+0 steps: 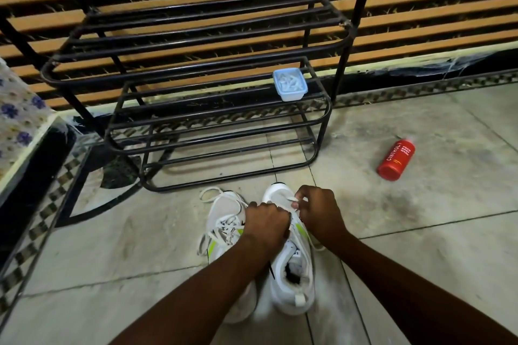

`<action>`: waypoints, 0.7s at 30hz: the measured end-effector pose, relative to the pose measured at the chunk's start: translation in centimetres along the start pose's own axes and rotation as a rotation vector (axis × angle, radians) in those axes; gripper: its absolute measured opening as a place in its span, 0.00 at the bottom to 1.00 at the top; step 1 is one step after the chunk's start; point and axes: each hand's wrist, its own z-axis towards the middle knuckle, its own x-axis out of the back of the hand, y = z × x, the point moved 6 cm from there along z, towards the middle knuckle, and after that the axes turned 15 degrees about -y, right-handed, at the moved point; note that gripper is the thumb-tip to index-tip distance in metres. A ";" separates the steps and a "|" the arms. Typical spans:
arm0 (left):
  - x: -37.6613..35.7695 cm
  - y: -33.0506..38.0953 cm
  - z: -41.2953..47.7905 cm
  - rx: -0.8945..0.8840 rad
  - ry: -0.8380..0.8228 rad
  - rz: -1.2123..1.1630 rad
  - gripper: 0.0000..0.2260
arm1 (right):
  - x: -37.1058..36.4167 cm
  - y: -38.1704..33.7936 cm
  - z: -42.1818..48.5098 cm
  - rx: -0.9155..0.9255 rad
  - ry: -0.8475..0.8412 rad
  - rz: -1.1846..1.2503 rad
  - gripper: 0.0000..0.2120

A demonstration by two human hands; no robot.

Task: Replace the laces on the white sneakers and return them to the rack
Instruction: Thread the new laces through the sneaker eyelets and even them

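Right hand (316,210): thumb and forefinger are pinching the lace (291,199) by its tip, over the toe of the right shoe (293,274).

Left hand (266,221): fingers are curling tight over the lower eyelets of that shoe, seemingly gripping the lace there. What lies under the knuckles is hidden from me.

Right shoe: standing upright on the floor (420,232), toe toward the rack (218,131), side touching the left shoe (224,221).

Left shoe: its left lace (208,194) is looping loose past the toe.

Rack: standing just ahead of both toes, with a tub (290,84) resting at the right end of one tier.

Bottle (395,159): lying on its side, well apart to the right.

Step, as I am judging it: working the lace at the lowest eyelets. I cannot tell whether it is going in or coming out.

Method I am proposing: pin the shoe with the left hand, steer the tip straight through the eyelet, keep the lace flat and untwisted, and even both ends before moving up a row.
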 end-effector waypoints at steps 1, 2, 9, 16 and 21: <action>-0.1 0.0 0.1 0.002 0.006 0.000 0.10 | 0.1 0.0 -0.2 0.000 0.027 0.003 0.10; -0.1 -0.1 0.2 0.001 0.012 -0.002 0.10 | 0.2 0.1 -0.3 -0.001 0.052 0.010 0.10; -0.4 -0.3 0.3 0.012 0.037 -0.022 0.10 | 1.8 -0.3 -1.2 0.036 0.231 0.096 0.09; -0.6 -0.1 0.2 0.005 0.030 0.002 0.09 | 4.5 -1.2 -2.1 0.045 0.354 0.134 0.08; -0.5 -0.3 0.4 0.006 0.027 -0.005 0.10 | 5.3 -1.5 -1.3 0.042 0.242 0.099 0.09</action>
